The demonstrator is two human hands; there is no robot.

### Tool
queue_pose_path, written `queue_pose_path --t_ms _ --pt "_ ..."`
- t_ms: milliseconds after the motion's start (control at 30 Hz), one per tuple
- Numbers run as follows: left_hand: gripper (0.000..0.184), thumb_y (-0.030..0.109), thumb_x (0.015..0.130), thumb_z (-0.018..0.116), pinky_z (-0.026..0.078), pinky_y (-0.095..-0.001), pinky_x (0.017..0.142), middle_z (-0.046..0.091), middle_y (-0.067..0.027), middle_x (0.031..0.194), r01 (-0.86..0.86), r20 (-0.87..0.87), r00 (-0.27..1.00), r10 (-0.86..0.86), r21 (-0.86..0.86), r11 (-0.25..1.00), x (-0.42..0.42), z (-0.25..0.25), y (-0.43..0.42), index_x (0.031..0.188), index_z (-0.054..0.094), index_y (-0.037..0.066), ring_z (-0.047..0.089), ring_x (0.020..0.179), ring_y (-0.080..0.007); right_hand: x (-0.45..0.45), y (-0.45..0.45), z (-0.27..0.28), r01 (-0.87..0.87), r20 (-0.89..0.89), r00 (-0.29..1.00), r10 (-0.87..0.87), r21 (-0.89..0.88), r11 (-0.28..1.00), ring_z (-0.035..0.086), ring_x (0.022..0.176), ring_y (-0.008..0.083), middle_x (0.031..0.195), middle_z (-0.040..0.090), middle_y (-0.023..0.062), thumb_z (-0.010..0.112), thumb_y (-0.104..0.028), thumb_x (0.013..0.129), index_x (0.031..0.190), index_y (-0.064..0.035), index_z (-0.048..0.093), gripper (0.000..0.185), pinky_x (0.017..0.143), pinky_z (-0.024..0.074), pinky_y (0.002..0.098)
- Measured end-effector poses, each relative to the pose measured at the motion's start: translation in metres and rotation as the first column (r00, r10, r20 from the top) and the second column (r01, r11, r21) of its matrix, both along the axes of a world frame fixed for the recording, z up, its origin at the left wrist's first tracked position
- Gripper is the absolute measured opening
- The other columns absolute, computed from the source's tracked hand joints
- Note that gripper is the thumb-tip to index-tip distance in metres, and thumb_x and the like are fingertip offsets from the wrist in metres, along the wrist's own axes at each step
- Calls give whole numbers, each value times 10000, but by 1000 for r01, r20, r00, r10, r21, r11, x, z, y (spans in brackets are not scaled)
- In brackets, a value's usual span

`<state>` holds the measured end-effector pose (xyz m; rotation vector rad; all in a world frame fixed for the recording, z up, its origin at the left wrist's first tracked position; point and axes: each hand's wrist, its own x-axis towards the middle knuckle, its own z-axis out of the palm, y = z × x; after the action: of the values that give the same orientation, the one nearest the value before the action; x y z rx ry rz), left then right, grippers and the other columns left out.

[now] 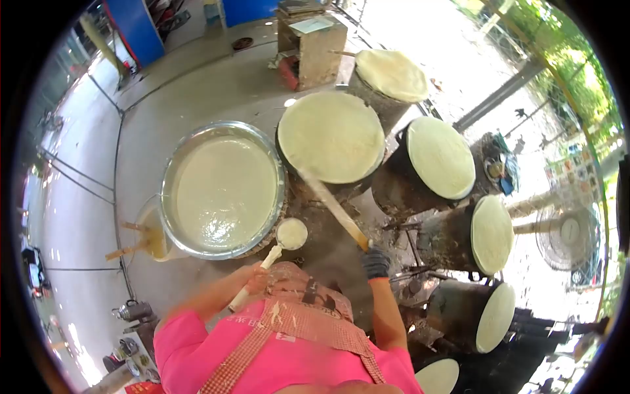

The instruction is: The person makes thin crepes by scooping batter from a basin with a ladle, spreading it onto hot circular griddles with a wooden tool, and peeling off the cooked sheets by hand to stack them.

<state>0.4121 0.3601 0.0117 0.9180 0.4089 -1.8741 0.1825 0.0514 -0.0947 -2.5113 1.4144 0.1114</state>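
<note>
My left hand is closed around the batter-smeared handle of a ladle. Pale batter fills the ladle's bowl, which is just right of the large metal basin. That basin holds a wide pool of creamy batter. In a dark glove, my right hand grips the end of a long flat wooden stick. The stick's far end reaches the near edge of a large round pale crepe on a drum-like stove. Whether the tip is under the crepe, I cannot tell.
Several more drum stoves curve along my right, topped with pale rounds. A yellowish container with wooden handles stands left of the basin. A wooden cabinet is at the back, and a fan stands at the far right.
</note>
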Motion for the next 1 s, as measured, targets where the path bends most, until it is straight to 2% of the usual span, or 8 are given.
queue_pose_path --t_ms 200,300,400,633,733,833,900,1000 --pt "438 82 823 461 223 -156 285 331 3 524 -221 -61 974 217 -65 973 -40 0 11 1190 293 253 245 329 -37 140 -85 23 -651 -9 749 662 -198 733 593 697 291 871 592 143 427 -198 771 947 -110 551 233 582 460 401" --pt "443 81 822 462 226 -156 287 332 3 524 -306 -86 950 299 -91 948 -55 1 18 1193 289 248 244 328 -38 189 -112 14 -657 60 571 819 -564 500 589 705 277 844 591 129 434 -162 739 932 -110 545 228 590 450 411" --pt "448 80 820 464 230 -157 289 334 3 525 -367 -127 927 354 -105 924 -61 -1 21 1197 286 243 244 328 -39 220 -131 49 -902 -133 398 908 -236 361 585 667 288 780 584 123 429 -171 738 831 -85 550 175 608 450 400" --pt "402 76 821 459 245 -159 300 328 9 524 -454 -147 888 436 -137 880 -54 -19 24 1183 339 205 254 337 -46 313 -221 143 -809 -148 348 926 -547 217 566 565 246 660 574 105 406 -174 785 743 -53 551 193 461 445 347" --pt "360 78 824 453 251 -160 305 324 13 523 -485 -144 872 468 -126 866 -47 -19 13 1161 385 187 263 345 -49 369 -308 199 -521 -708 561 429 -705 -481 496 432 204 516 507 91 426 -142 777 629 -55 540 206 413 426 294" --pt "334 83 827 451 252 -160 307 322 15 522 -534 -155 841 518 -91 841 -43 -8 -18 1143 411 182 268 351 -50 396 -391 282 -549 -254 399 881 -836 8 562 555 258 608 556 149 413 -189 795 682 -40 559 237 512 459 357" --pt "318 86 828 449 253 -160 308 321 16 522 -590 -190 798 571 -54 806 -40 -5 -48 1132 428 179 272 354 -50 391 -427 333 -554 178 691 700 -491 672 573 621 289 681 590 152 453 -225 799 700 -60 578 229 590 458 354" --pt "295 90 831 446 255 -161 310 320 18 522 -726 -284 651 704 38 686 -46 -9 -102 1114 453 174 277 359 -51 381 -531 319 -284 745 658 110 109 953 507 485 213 562 532 99 522 -198 765 758 -38 596 176 467 404 338"
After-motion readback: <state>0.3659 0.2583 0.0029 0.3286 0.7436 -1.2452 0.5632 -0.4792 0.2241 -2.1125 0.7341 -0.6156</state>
